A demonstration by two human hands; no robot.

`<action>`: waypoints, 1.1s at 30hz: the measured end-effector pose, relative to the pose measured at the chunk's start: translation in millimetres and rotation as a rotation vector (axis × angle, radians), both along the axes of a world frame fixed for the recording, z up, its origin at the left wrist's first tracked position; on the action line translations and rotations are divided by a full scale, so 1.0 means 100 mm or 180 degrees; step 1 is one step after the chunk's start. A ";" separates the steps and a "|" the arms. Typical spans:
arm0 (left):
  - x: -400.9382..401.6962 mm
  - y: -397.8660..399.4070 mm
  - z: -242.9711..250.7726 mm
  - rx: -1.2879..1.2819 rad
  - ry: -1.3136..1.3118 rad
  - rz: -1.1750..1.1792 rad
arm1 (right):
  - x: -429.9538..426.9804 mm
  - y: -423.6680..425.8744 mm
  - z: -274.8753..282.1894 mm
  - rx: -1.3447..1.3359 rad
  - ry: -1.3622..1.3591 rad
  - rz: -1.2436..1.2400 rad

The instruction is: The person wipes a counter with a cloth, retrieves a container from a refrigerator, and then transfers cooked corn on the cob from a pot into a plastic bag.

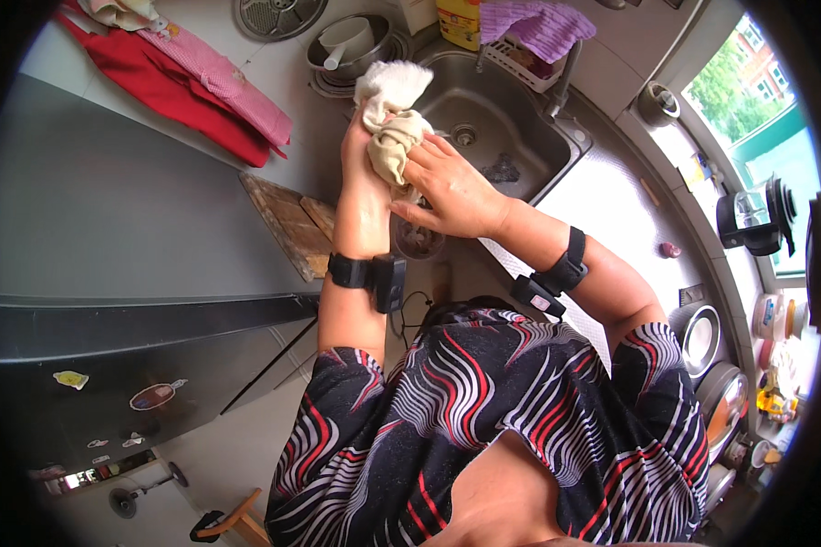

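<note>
Bunched cloth, a white part (395, 82) above a beige knotted part (398, 140), is held up at the left side of the steel sink. My left hand (357, 147) grips it from the left, with the fingers mostly hidden behind the cloth. On its right side my right hand (451, 184) presses with the fingers against the beige part, thumb apart and lower down. Whether the white and beige parts are one cloth I cannot tell. Below the hands, a bowl (419, 239) with scraps in it is partly covered.
The sink basin (520, 123) holds a dark mesh scrubber (501, 169). Stacked pots (356, 48) stand left of it; a purple knitted cloth (537, 27) hangs by the faucet (564, 82). A wooden board (280, 219) leans beside the grey fridge (123, 205).
</note>
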State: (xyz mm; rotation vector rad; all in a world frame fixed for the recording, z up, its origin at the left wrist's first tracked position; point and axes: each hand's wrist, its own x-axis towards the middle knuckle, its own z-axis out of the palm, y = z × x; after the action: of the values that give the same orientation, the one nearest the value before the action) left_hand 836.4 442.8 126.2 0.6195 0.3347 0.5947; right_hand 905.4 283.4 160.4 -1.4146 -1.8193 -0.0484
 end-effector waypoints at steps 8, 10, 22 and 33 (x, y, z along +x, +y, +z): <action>-0.01 -0.39 0.10 0.0657 -0.1132 -0.0637 | -0.02 0.06 0.06 0.0823 0.0205 0.0129; 0.16 -0.50 0.14 0.0436 -0.1257 -0.0694 | 0.06 0.17 0.06 0.0795 0.0447 -0.0234; 0.24 -0.42 0.45 -0.0289 0.0488 0.0456 | 0.20 0.20 0.09 -0.0117 0.0365 -0.0381; 0.46 -1.01 0.17 -0.1110 -0.1105 -0.1774 | 0.41 0.57 0.55 0.0607 0.6019 0.2614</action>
State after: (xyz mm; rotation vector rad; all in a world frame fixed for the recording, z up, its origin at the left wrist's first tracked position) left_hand 881.9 342.0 143.5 0.2432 -0.0681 0.0935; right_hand 946.6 340.6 215.5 -0.0490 -0.5079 1.0885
